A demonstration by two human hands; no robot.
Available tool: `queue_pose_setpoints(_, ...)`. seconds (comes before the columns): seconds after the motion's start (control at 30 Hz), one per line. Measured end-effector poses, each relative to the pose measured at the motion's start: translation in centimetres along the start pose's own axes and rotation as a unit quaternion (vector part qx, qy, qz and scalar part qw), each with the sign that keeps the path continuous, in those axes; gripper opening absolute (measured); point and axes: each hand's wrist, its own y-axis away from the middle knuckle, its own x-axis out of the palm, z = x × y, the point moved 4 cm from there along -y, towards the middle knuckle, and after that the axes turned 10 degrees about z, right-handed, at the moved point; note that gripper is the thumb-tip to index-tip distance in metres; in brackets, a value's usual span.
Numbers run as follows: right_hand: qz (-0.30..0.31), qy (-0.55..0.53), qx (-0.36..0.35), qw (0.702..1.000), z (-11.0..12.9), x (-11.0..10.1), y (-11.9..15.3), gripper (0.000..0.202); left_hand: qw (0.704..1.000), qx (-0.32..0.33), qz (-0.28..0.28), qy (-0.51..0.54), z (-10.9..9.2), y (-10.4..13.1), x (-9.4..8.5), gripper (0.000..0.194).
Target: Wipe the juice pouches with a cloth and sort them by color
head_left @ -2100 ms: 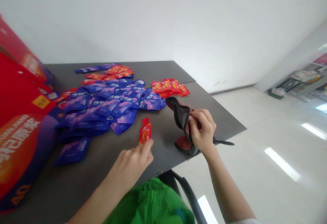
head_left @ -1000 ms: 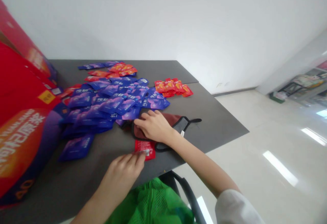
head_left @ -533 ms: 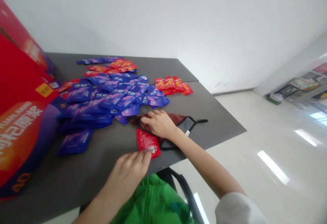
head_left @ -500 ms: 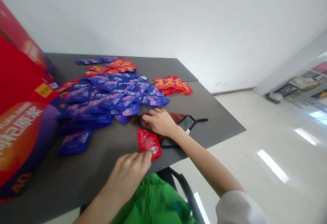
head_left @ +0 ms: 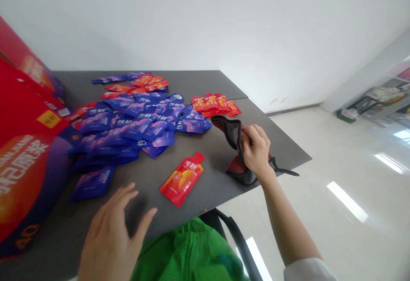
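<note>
Spread wide with nothing in its grasp, the person's left hand (head_left: 110,232) hovers just beside a flat red-and-orange rectangular pouch (head_left: 182,179), which lies on the dark grey table (head_left: 285,155) between both hands, touching neither. On its other side, the right hand (head_left: 257,148) pinches a folded, brownish-red cloth piece with black edging (head_left: 232,131); its lower part seems to rest on the table, though fingers hide some of it from me. Beyond sits a heap of glossy blue-purple pouches (head_left: 137,128).
</note>
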Motion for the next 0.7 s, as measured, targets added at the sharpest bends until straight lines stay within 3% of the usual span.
queue_pose_setpoints(0.1,-0.040,-0.021,-0.010,0.999,0.6,-0.4,0.6,0.016,0.981,0.182,0.025,-0.057,-1.5,-1.2,-0.3,0.056)
queue_pose_setpoints(0.2,-0.121,-0.036,-0.017,0.992,1.5,-1.9,1.2,0.011,0.947,0.296,0.093,-0.084,-3.4,-3.8,1.3,0.071)
queue_pose_setpoints(0.27,-0.180,-0.032,-0.010,0.983,1.7,-2.9,1.8,0.008,0.926,0.334,0.155,-0.081,-4.4,-5.3,3.0,0.078)
queue_pose_setpoints(0.37,-0.208,-0.016,-0.007,0.978,1.5,-3.3,2.4,0.007,0.918,0.321,0.220,-0.070,-4.9,-5.7,4.7,0.078)
queue_pose_setpoints(0.53,-0.160,0.008,0.021,0.987,-0.6,-2.0,3.5,0.014,0.925,0.315,0.191,-0.091,-4.8,-1.8,3.9,0.091)
queue_pose_setpoints(0.7,-0.169,0.029,0.048,0.984,-2.6,-1.3,4.3,0.013,0.907,0.400,0.072,-0.113,-3.2,2.1,2.8,0.068)
